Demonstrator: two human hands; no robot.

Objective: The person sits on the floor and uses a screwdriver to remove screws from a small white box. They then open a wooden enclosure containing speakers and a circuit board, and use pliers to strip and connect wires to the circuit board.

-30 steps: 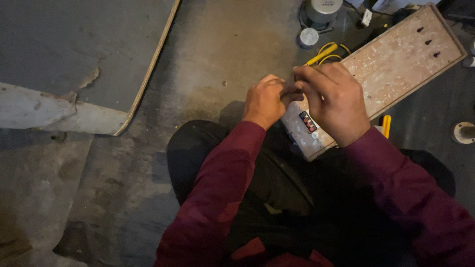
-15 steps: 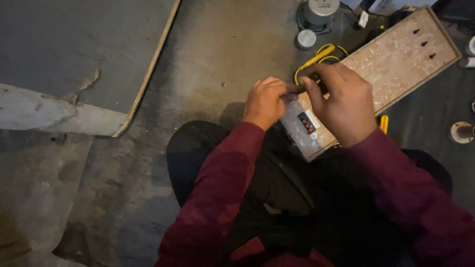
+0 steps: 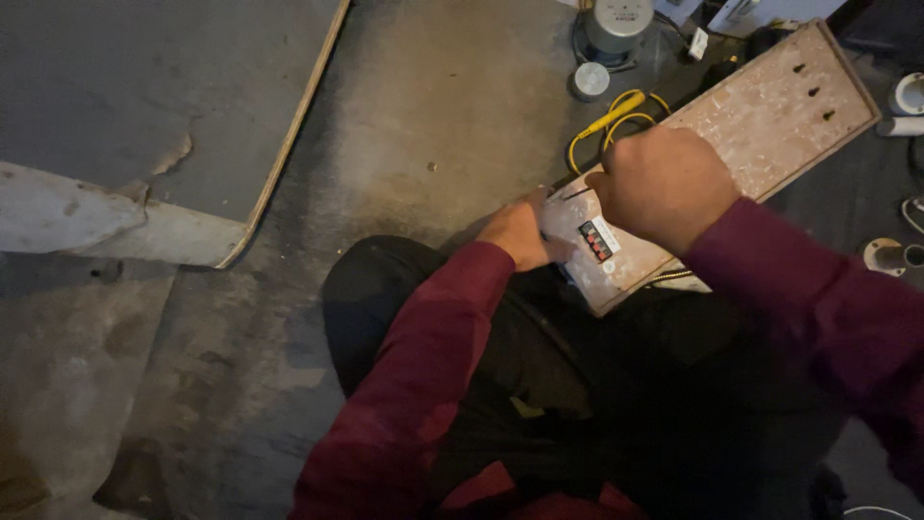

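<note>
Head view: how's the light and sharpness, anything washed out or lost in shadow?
Head view: dim overall with soft, grainy detail; the right hand and the pale board are the brightest parts, without hard glare; the left hand is half shaded at the board's edge; the dark trousers lose nearly all detail; the lower left floor falls into shadow.

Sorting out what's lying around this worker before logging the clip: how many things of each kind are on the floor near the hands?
Speckled board: 1
Yellow cable: 1
Grey round canister: 1
Small round cap: 1
Large grey panel: 1
Total: 5
</note>
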